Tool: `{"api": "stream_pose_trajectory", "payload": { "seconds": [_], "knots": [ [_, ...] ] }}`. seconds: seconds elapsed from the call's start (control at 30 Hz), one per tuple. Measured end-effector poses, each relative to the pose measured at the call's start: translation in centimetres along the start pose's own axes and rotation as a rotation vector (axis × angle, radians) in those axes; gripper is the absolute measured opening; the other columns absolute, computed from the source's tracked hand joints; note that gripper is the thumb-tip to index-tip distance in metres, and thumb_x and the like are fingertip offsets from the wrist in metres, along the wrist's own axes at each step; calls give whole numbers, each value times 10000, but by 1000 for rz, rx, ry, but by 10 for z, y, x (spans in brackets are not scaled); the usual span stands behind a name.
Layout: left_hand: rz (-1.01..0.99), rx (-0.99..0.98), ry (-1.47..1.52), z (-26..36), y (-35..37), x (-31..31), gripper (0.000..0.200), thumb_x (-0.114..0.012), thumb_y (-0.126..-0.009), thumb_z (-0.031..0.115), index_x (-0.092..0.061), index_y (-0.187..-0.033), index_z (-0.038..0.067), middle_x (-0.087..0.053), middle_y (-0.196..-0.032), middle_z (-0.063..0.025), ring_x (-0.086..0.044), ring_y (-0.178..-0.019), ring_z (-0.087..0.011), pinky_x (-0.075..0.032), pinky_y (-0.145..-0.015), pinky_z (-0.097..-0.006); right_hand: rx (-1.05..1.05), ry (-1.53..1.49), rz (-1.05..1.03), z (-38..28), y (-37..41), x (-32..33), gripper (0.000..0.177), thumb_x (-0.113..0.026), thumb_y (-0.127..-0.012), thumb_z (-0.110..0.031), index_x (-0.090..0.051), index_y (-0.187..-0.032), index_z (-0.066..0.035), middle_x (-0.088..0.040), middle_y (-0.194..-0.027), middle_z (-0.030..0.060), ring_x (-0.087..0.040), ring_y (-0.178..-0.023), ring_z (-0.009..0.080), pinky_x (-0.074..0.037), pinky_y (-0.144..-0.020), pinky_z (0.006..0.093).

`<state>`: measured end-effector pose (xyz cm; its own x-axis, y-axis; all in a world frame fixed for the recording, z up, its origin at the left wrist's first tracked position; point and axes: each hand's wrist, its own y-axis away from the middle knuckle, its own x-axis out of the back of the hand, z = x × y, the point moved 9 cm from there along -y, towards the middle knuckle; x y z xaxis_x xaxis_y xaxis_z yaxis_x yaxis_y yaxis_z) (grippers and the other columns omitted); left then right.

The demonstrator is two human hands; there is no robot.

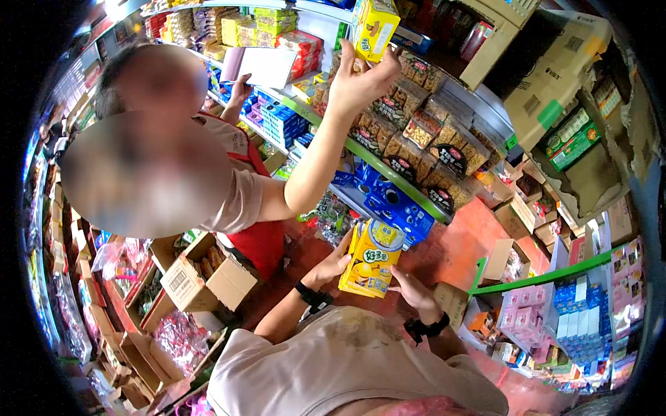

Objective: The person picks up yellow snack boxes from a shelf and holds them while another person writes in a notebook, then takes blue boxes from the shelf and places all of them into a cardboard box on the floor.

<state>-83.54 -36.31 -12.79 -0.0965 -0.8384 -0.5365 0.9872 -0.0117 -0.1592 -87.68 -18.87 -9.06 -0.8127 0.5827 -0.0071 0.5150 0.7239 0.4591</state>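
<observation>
A yellow snack box (371,260) with orange fruit print is held between both my hands. My left hand (334,265) grips its left edge and my right hand (414,290) supports its lower right corner. Each of my wrists wears a black band. A co-worker in a red apron stands at the left. Their raised hand (361,76) holds a second yellow box (374,28) up by the top shelf. Their other hand (241,90) holds a white sheet (262,66).
Green-edged shelves (388,177) carry blue cookie boxes (392,204) and bagged snacks. Open cardboard cartons (201,277) stand on the red floor at the left. Another carton (503,260) lies to the right, beside a rack of pink and blue packs (555,312).
</observation>
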Motion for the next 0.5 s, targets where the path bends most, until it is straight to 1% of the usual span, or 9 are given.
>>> {"api": "stream_pose_trajectory", "payload": {
  "seconds": [0.07,0.13,0.23,0.27,0.33,0.37,0.4,0.47,0.5],
  "knots": [
    [-3,8,30,-2,9,-12,1334,-701,-829,744,74,-1650,33,-141,-1703,-173,-201,-1554,-256,-221,-1247,-404,-1,16,18,2,18,0,672,-433,-1090,-542,-355,-1598,-110,-445,-1587,85,-400,-1467,243,-389,-1137,561],
    [-13,17,120,23,21,-45,1322,-708,-830,733,70,-1655,53,-140,-1707,-157,-201,-1556,-257,-223,-1248,-414,5,30,41,10,29,1,674,-433,-1091,-539,-349,-1603,-109,-439,-1591,88,-395,-1472,249,-392,-1134,564],
    [-3,-5,80,10,37,-43,1308,-710,-837,721,70,-1658,65,-134,-1708,-161,-199,-1559,-261,-225,-1249,-420,-4,41,-44,22,43,-7,680,-454,-1087,-535,-342,-1605,-109,-433,-1596,84,-412,-1461,251,-395,-1143,532],
    [-2,-19,54,6,43,-44,1302,-707,-842,717,72,-1657,65,-134,-1708,-163,-198,-1560,-264,-226,-1249,-420,-13,43,-43,23,47,-8,680,-454,-1087,-535,-342,-1605,-109,-433,-1596,84,-412,-1461,251,-395,-1143,532],
    [-15,-19,40,6,51,-45,1284,-696,-859,713,71,-1656,60,-133,-1706,-172,-196,-1562,-273,-225,-1247,-417,-47,55,-115,22,53,-19,752,-517,-1051,-574,-313,-1623,-131,-398,-1628,68,-402,-1472,254,-392,-1144,530],
    [-15,-26,46,5,52,-45,1282,-695,-860,712,69,-1656,61,-136,-1706,-171,-199,-1562,-273,-224,-1248,-416,-32,53,-73,19,57,-20,777,-502,-1048,-598,-302,-1626,-119,-396,-1626,79,-394,-1476,242,-392,-1143,508],
    [-14,-31,53,10,54,-47,1279,-695,-861,712,67,-1657,62,-138,-1705,-171,-202,-1561,-272,-222,-1248,-416,-42,53,-72,18,58,-23,777,-502,-1048,-598,-302,-1626,-119,-396,-1626,79,-394,-1476,242,-392,-1143,508],
    [-15,7,116,21,58,-52,1289,-747,-847,665,67,-1659,82,-159,-1701,-158,-245,-1548,-275,-277,-1234,-436,-2,101,-70,14,60,-28,676,-425,-1095,-539,-319,-1609,-113,-433,-1581,99,-450,-1426,247,-410,-1137,506],
    [-16,24,163,30,60,-58,1299,-759,-839,657,69,-1659,85,-159,-1701,-156,-254,-1545,-276,-290,-1230,-444,13,109,-48,14,59,-29,668,-415,-1097,-539,-326,-1605,-114,-440,-1574,100,-448,-1429,250,-412,-1135,506]
  ]
}}
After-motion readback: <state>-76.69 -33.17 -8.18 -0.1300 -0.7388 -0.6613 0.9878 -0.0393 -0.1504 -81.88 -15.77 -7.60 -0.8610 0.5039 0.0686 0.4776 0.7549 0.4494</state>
